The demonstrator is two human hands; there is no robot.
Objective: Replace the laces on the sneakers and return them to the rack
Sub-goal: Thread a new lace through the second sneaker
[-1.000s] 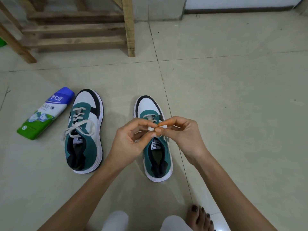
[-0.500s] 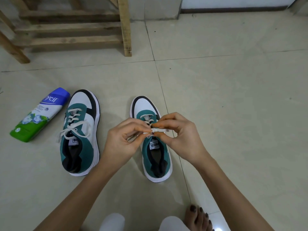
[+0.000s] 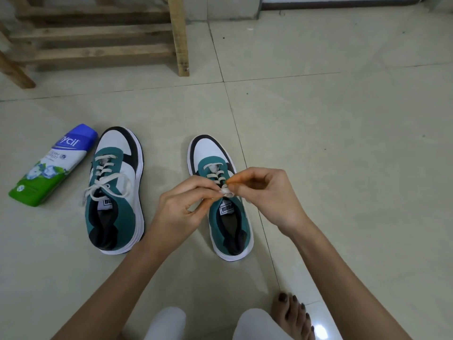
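Both hands had closed in on each other since half a second before. The short stretch of white lace (image 3: 226, 191) that had run between them was now bunched into a small wad at the fingertips. The left hand (image 3: 181, 204) pinched it between thumb and forefinger. The right hand (image 3: 267, 197) pinched it from the other side, with its other fingers curled. They worked just above the tongue of the second sneaker (image 3: 212, 148), which stood on the floor (image 3: 343, 143). Its lace crossings showed toward the toe, and the hands hid the upper eyelets. This looked like a knot being formed, so lacing seemed nearly done. The other sneaker (image 3: 115, 197) stood near it, already laced and tied in a bow. A green and blue bottle (image 3: 51, 165) lay on its side just beside that shoe. The wooden rack (image 3: 98, 33) stood farther off by the wall. The bottle seemed to lie off to one side of the way back. A bare foot (image 3: 294, 312) showed near the bottom edge.
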